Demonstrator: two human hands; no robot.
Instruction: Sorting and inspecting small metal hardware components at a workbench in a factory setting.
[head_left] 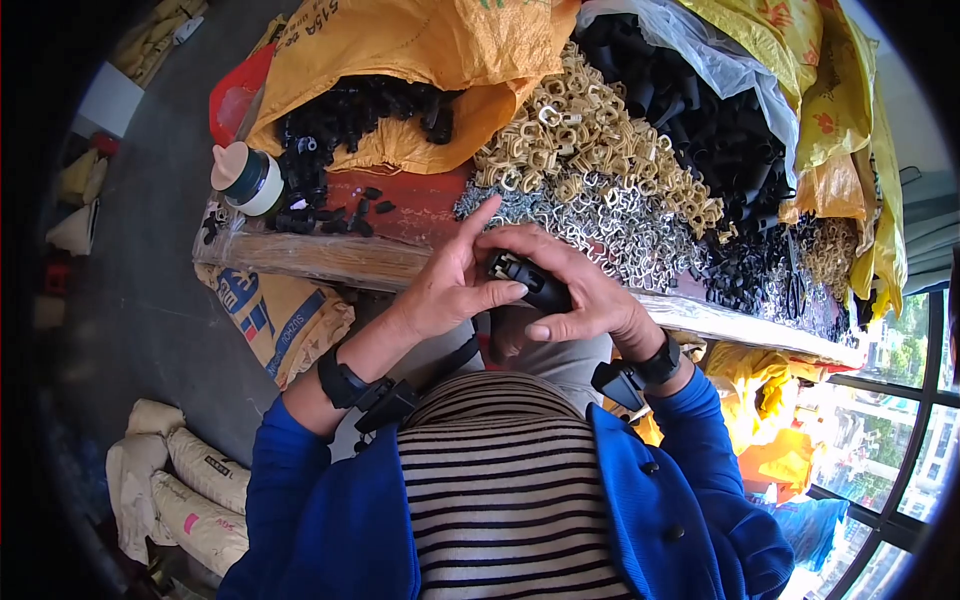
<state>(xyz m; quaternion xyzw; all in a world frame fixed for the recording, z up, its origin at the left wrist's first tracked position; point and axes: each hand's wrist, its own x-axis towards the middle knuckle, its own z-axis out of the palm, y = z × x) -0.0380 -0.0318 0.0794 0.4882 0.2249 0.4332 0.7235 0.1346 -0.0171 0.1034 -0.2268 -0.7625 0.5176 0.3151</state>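
A black plastic buckle (530,282) sits between both of my hands, just in front of the table's near edge. My left hand (455,280) presses its thumb against the buckle's near end, with the index finger raised. My right hand (570,290) wraps over the buckle from the far side and grips it. Both wrists wear black bands with small black devices. Behind my hands lie heaps of silver metal rings (590,225) and brass-coloured metal rings (580,135).
A wooden table (330,255) carries an orange sack (400,60) spilling black plastic parts (350,115), a clear bag of black tubes (700,110), a round jar (245,178) and yellow sacks (830,90). Filled sacks (190,490) lie on the floor at left. A window is at right.
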